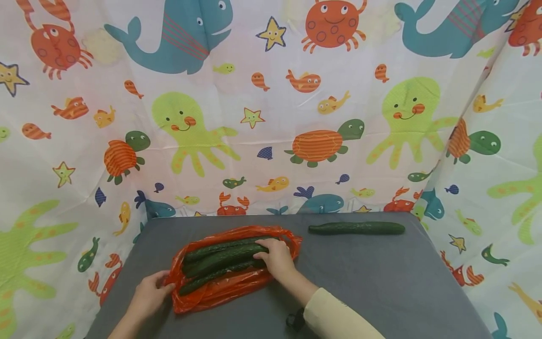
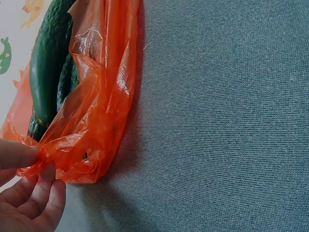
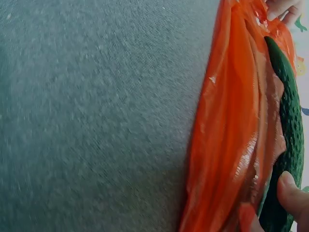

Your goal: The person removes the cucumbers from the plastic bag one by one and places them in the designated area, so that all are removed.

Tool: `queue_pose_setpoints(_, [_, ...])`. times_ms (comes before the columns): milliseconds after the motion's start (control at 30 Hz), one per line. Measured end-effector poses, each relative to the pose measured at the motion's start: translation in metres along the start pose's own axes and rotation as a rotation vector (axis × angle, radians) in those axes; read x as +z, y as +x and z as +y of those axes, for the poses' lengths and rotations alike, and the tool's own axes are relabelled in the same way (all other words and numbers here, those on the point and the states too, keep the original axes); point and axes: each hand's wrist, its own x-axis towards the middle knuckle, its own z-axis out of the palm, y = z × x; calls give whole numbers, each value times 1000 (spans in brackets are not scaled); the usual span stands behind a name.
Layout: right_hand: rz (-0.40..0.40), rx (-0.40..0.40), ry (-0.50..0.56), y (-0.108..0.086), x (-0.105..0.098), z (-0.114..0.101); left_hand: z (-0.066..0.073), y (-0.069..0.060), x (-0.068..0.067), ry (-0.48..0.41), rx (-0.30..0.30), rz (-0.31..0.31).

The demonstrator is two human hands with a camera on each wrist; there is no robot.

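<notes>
Bag: a thin, glossy orange-red plastic bag [image 1: 224,293] lies on the left half of the surface, slightly slanted, its mouth spread wide along the top so the contents show; its walls are creased and partly see-through.
Bag's contents: at least three long, dark green, bumpy-skinned cucumbers [image 1: 220,260] lie side by side along the bag's length, roughly parallel; the bag's front wall rises beside the nearest one.
Left end of bag: the person's left hand [image 1: 148,294] pinches the crumpled plastic rim between thumb and fingers, nearly closed, with only plastic in its hold; the cucumber ends lie just beyond the fingertips.
Right end of bag: the person's right hand [image 1: 277,260] reaches in over the rim, partly closed, thumb and fingers about the right end of the middle cucumber, which lies within the bag; the right wrist view shows the thumb pressed on the green skin.
Cucumber outside the bag: a single straight, dark green cucumber [image 1: 357,228] lies near the far edge of the surface, right of the bag and apart from it.
Surface: a grey, fabric-textured surface [image 1: 372,278] carries the bag and the single cucumber.
By the pale yellow sleeve [image 1: 338,315]: a small black object [image 1: 295,320], too indistinct to identify.
Backdrop: white cloth printed with sea animals [image 1: 271,132].
</notes>
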Motion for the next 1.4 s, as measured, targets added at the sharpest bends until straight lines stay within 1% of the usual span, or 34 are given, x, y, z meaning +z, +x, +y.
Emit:
queue_pose_setpoints(200, [7, -24, 13, 2, -14, 2, 3, 0, -3, -9, 14, 11])
queue_pose_setpoints(333, [6, -37, 35, 4, -23, 1, 4, 0, -8, -8, 22, 21])
queue_pose_setpoints(433, [2, -37, 46, 5, -28, 0, 3, -1, -10, -4, 12, 19])
queue_pose_setpoints(533, [-4, -33, 65, 1, -33, 2, 1, -2, -8, -2, 4, 12])
queue_pose_setpoints(767, [30, -17, 57, -6, -48, 13, 0, -3, -5, -25, 17, 15])
queue_pose_setpoints(867, [33, -6, 67, -6, -54, 20, 0, -2, -4, -24, 6, 13])
queue_pose_setpoints(1033, [62, -17, 89, -6, -66, 29, 1, -3, -2, -20, -15, 2])
queue_pose_setpoints(1100, [80, -39, 96, -6, -70, 32, 2, -3, -3, -18, -20, 1])
queue_pose_setpoints(1200, [85, -43, 109, -6, -76, 36, 3, -4, -2, -17, -23, 2])
queue_pose_setpoints(1400, [108, 5, 111, -8, -85, 45, 2, -2, -1, -15, -19, -3])
